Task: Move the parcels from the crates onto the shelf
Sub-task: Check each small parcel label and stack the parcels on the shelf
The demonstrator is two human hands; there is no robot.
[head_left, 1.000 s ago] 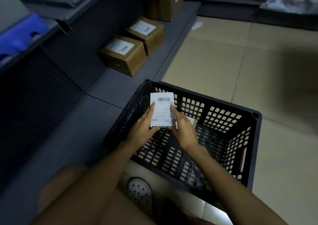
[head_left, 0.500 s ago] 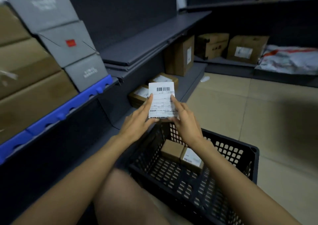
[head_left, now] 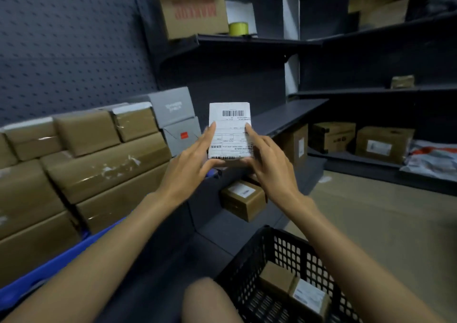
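raised from the perforated black crate (head_left: 284, 256), both hands' (head_left: 188, 167) grip holds the flat white-labelled parcel (head_left: 230, 131).

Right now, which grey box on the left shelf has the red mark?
The lower grey box, just left of the held parcel. It shows a small red patch; the upper grey box carries only pale lettering.

Dim room. A dark pegboard wall (head_left: 74, 38) backs dark metal shelving (head_left: 284, 115). Beige tiled floor (head_left: 383, 224) lies right of the shelving.
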